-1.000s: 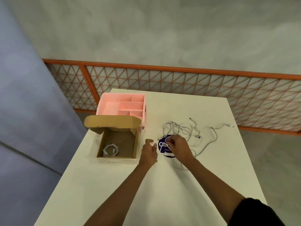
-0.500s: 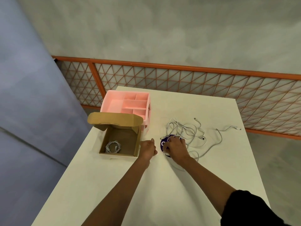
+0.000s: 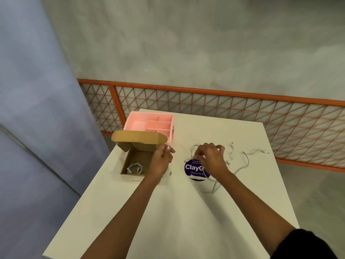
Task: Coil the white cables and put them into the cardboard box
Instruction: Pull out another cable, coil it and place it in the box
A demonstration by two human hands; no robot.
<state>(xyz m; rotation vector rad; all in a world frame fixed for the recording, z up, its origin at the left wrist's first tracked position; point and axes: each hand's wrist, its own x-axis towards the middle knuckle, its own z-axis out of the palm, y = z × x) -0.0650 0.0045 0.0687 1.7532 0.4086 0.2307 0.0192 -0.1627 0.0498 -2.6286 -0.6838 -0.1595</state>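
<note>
Cardboard box (image 3: 139,156) sits open at the left edge of the bench (image 3: 177,221), with one coiled cable (image 3: 134,168) already lying in it. Your left hand (image 3: 161,162) is just beside the box's right wall, fingers curled, pinching what looks like a white cable end. Your right hand (image 3: 211,158), above the purple sticker (image 3: 192,168), pinches a strand as well. The loose white cables (image 3: 248,162) sprawl from under that hand off to the right, mostly across the bench. Your right hand is nearer for gathering them, your left nearer the box.
</note>
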